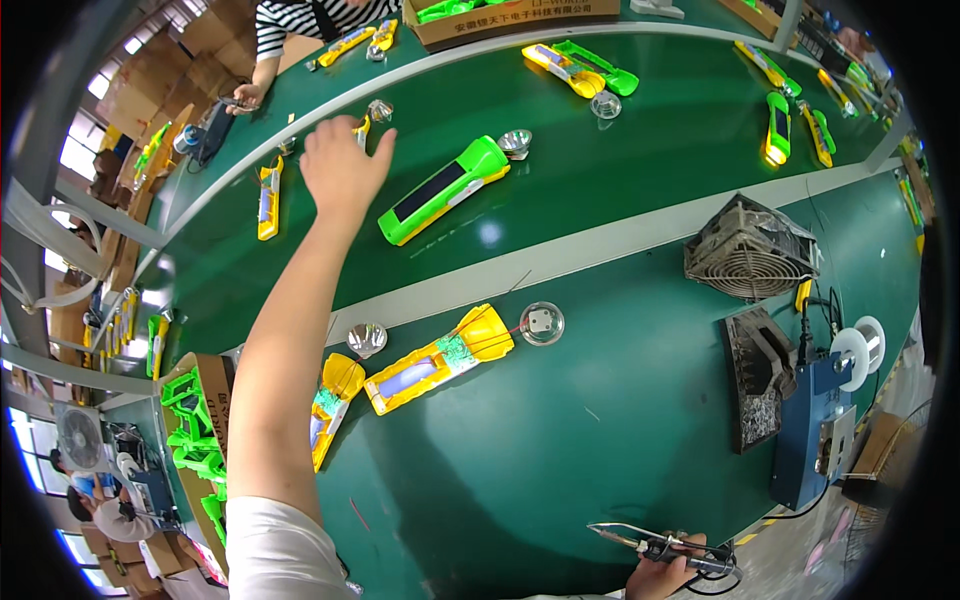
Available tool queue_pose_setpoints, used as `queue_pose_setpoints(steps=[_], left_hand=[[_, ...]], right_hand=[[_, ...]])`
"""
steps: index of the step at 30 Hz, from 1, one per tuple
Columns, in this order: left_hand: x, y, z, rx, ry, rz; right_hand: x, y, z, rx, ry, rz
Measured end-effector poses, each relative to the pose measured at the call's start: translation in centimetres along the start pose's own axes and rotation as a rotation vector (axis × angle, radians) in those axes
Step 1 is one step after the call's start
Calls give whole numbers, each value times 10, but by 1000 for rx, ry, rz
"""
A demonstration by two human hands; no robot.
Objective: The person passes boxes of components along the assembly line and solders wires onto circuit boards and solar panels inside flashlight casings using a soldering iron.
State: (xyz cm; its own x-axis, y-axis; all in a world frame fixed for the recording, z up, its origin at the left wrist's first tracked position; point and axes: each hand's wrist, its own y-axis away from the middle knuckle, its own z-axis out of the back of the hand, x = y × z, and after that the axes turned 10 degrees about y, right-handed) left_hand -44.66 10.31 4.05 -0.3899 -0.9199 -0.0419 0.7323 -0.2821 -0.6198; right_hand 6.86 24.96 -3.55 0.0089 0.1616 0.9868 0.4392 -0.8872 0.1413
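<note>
My left hand (340, 165) reaches far across the green belt, fingers spread and holding nothing, its tips at a yellow flashlight part (361, 128) and close to a silver reflector (380, 110). A green flashlight (443, 189) with a reflector at its head lies just right of that hand. My right hand (660, 577) is at the lower edge, closed around a soldering iron (650, 545) whose tip points left. An open yellow flashlight half (438, 360) with wires to a round lens piece (541, 323) lies on the near table. Another yellow half (330, 405) lies beside my left arm.
A dusty fan (748, 248) and a blue soldering station (812, 425) with a solder spool stand at the right. A cardboard box of green shells (200, 440) sits at the lower left. More flashlights lie along the belt, and a person in a striped top (300, 20) works opposite.
</note>
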Motion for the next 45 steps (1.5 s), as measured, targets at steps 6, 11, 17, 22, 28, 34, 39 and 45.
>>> queue_pose_setpoints(steps=[6,11,17,22,28,34,39,45], left_hand=[[39,-1,-28,522,-40,497],[49,-2,10,450,67,522],[37,61,139,342,325,244],[-19,170,241,428,511,261],[-72,315,285,575,461,209],[-76,384,289,604,547,186],[-78,393,292,554,467,51],[-85,380,278,353,565,86]], right_hand=[[1,-3,-9,18,-28,-12],[2,-14,-13,21,-39,40],[13,-7,-19,51,-171,-13],[7,-13,-10,119,-328,66],[49,-3,-9,75,-396,90],[65,14,1,268,-365,176],[52,28,9,334,-310,173],[51,40,2,330,-217,165]])
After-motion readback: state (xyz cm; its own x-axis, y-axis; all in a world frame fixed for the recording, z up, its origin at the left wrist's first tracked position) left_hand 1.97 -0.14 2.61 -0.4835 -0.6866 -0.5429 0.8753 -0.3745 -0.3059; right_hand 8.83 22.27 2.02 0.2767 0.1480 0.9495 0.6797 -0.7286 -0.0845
